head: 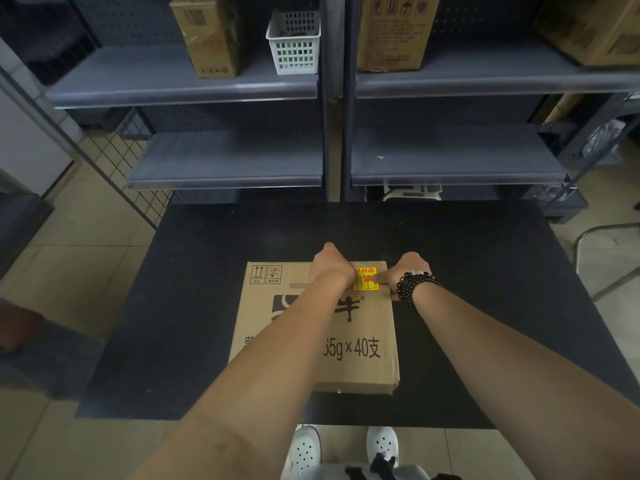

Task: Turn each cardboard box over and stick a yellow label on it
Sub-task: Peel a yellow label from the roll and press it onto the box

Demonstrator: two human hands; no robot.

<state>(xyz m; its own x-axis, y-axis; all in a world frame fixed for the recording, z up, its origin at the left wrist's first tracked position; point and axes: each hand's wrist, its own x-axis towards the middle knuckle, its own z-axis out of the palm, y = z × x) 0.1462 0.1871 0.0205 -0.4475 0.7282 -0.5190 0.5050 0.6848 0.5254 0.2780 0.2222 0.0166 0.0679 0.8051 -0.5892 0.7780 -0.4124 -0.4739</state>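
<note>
A flat cardboard box (322, 327) lies on the black counter (485, 271), a little nearer the front edge than the back and roughly midway between the left and right edges. Its printed face is up, with handling symbols at its far left corner and large dark lettering across it. A yellow label (366, 279) with red print sits on the box's top face at its far right corner.

The left hand (327, 266) rests on the far edge of the box just left of the label, fingers curled down over that edge; how tightly its grip closes cannot be told. The right hand (405, 273) is at the box's far right corner, its thumb laid flat on the label, the other fingers folded under and out of sight, so the grip is not clear there either. A dark bead bracelet (415, 284) circles the right wrist.

Beyond the counter's back edge stand grey metal shelves (225, 161). The upper shelf carries brown cartons (211, 36) and a white plastic basket (294, 43). Below the front edge, white perforated shoes (304, 448) stand on the tiled floor (86, 254).
</note>
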